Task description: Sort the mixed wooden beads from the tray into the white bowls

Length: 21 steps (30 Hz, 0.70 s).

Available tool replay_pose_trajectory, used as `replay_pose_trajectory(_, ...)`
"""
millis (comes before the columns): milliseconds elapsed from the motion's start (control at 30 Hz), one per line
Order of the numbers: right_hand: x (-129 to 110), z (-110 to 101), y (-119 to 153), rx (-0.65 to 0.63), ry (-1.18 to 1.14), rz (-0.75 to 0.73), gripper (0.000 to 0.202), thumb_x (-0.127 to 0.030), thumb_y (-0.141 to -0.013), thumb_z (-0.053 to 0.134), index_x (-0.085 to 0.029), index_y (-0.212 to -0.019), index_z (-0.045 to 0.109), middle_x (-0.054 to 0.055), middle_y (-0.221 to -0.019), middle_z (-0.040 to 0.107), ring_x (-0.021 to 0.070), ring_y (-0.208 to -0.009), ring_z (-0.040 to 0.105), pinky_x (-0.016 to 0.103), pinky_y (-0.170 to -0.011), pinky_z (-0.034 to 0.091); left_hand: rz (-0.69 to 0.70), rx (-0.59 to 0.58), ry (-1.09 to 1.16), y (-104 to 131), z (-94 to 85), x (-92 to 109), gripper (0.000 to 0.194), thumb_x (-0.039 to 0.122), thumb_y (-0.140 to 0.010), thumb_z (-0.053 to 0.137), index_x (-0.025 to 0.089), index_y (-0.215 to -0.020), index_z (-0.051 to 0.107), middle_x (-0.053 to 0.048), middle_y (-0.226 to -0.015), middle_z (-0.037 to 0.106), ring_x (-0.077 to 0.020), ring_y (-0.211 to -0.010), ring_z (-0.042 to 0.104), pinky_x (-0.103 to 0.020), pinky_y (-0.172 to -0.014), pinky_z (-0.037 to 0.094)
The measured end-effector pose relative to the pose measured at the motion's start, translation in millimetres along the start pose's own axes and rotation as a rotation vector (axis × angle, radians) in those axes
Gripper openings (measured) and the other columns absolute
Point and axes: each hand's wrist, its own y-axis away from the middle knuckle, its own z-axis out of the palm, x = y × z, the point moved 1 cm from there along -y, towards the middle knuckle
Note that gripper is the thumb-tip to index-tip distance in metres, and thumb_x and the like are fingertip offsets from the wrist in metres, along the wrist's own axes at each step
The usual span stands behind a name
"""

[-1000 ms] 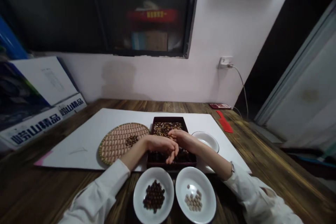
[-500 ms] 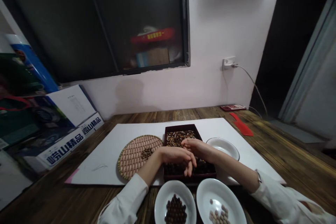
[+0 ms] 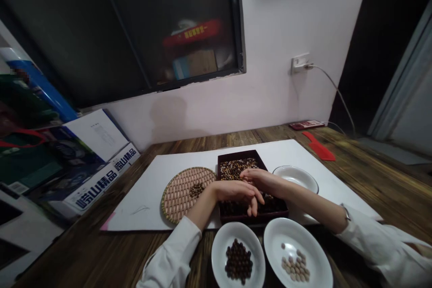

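A dark red box (image 3: 236, 155) of mixed brown, yellow and dark beads (image 3: 239, 168) lies on a white board. My left hand (image 3: 238, 191) is over the box's middle, back upward. Its visible fingers droop forward and stand apart; its palm and thumb are hidden. Just beyond it, my right hand (image 3: 265, 181) reaches in from the right. Its fingers are drawn together with the tips down at the beads, and what they hold, if anything, is hidden. Left of the box, a round woven mat (image 3: 178, 193) carries a small pile of greenish-brown beads (image 3: 196, 190), partly behind my left wrist.
In front stand a white bowl (image 3: 219, 252) with dark brown beads and a white bowl (image 3: 317, 247) with pale beads. A white dish (image 3: 290, 173) sits right of the box, partly behind my right forearm. A red scraper (image 3: 320, 149) and a phone (image 3: 306, 124) lie farther right; cartons (image 3: 97, 184) stand left.
The camera view has shifted, so the table things appear farther right and higher. Both hands stay over the box in nearly the same pose.
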Motion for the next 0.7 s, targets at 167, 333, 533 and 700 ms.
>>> replay_pose_trajectory(167,-0.3,-1.1,0.0,0.002,0.037,-0.011,0.028,-0.036,-0.066,0.077,-0.016,-0.085,0.067,-0.001,-0.073,0.06,0.0123,-0.072,0.054,0.026,-0.07,0.041,0.001,0.015,-0.043,1.2,3.3,3.3,0.045,0.045,-0.089,0.058,0.008,-0.114,0.066,-0.008,-0.083,0.072,-0.0159,-0.075,0.068,-0.03,-0.073,0.049)
replay_pose_trajectory(333,-2.2,0.2,4.1,-0.005,0.111,-0.009,0.027,-0.034,-0.069,0.075,-0.017,-0.088,0.066,-0.001,-0.075,0.06,0.0122,-0.07,0.054,0.027,-0.069,0.041,-0.061,0.034,-0.155,-0.2,7.0,8.3,0.042,0.042,-0.092,0.056,0.011,-0.119,0.066,-0.006,-0.087,0.073,-0.0129,-0.075,0.064,-0.027,-0.076,0.048)
replay_pose_trajectory(533,-7.7,5.4,9.5,0.028,0.191,-0.061,0.025,-0.033,-0.068,0.073,-0.017,-0.085,0.067,0.001,-0.084,0.063,0.0141,-0.076,0.057,0.028,-0.071,0.042,-0.069,0.055,-0.143,-2.5,6.5,7.2,0.036,0.036,-0.094,0.052,0.011,-0.115,0.068,-0.005,-0.083,0.072,-0.0146,-0.077,0.066,-0.029,-0.077,0.049)
replay_pose_trajectory(700,0.9,-0.7,1.3,0.059,0.18,-0.057,0.025,-0.034,-0.069,0.071,-0.017,-0.087,0.066,-0.002,-0.076,0.059,0.0107,-0.066,0.05,0.025,-0.064,0.037,-0.075,0.091,-0.187,-0.1,9.9,8.9,0.04,0.043,-0.092,0.054,0.012,-0.112,0.071,-0.004,-0.079,0.072,-0.0135,-0.073,0.065,-0.027,-0.074,0.048)
